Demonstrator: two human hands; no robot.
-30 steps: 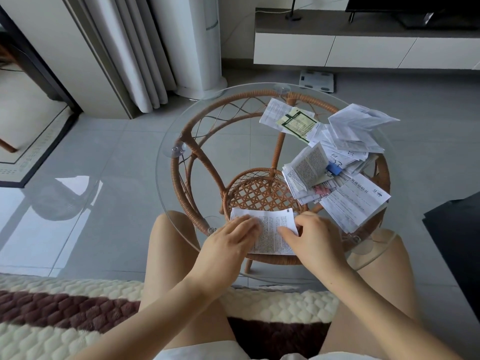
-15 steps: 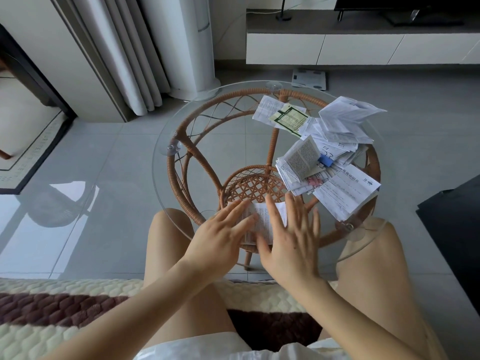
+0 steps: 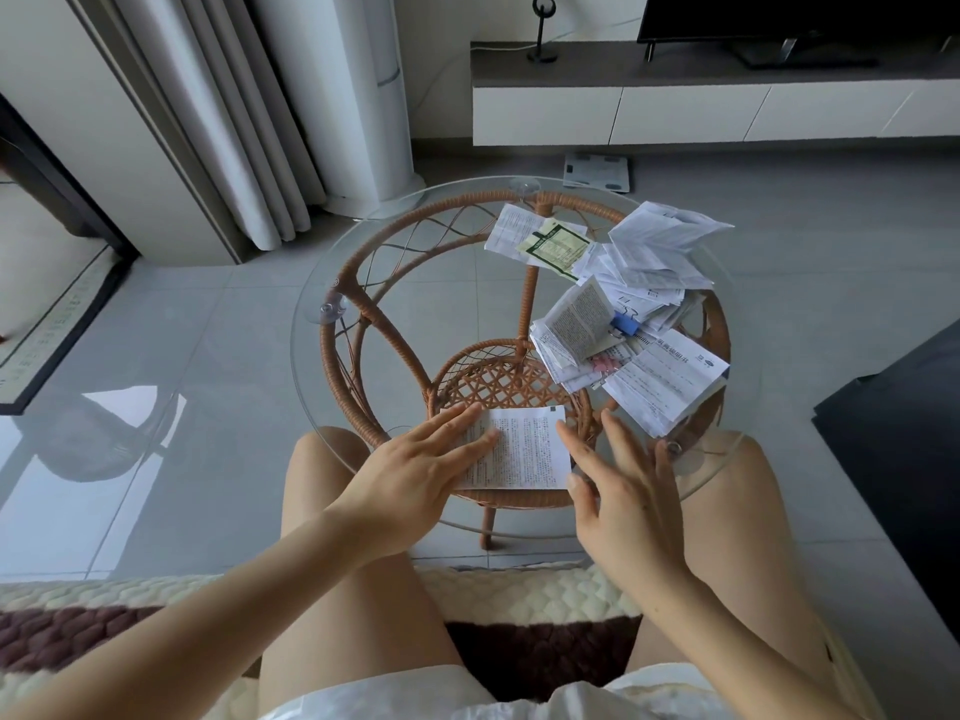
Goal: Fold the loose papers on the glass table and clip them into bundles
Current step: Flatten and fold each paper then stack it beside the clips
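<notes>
A folded paper (image 3: 530, 449) lies at the near edge of the glass counter (image 3: 415, 304). The left hand (image 3: 415, 462) rests flat on its left side, fingers straight. The right hand (image 3: 626, 493) is spread wide just beside its right edge, holding nothing. Farther back on the right sits a messy pile of papers (image 3: 652, 272) with a blue clip (image 3: 623, 323). A green-edged sheet (image 3: 556, 249) lies near the far edge.

**Print on the papers, none legible**

Folded sheet (image 3: 524, 449), on the near side of the blue clip (image 3: 623, 323): dense rows of small print, too fine to read. Large sheet (image 3: 667, 379), just right of the clip: bold heading and a small logo, both blurred. Green-bordered slip (image 3: 556, 249), beyond the clip: green printed block, unreadable.
</notes>
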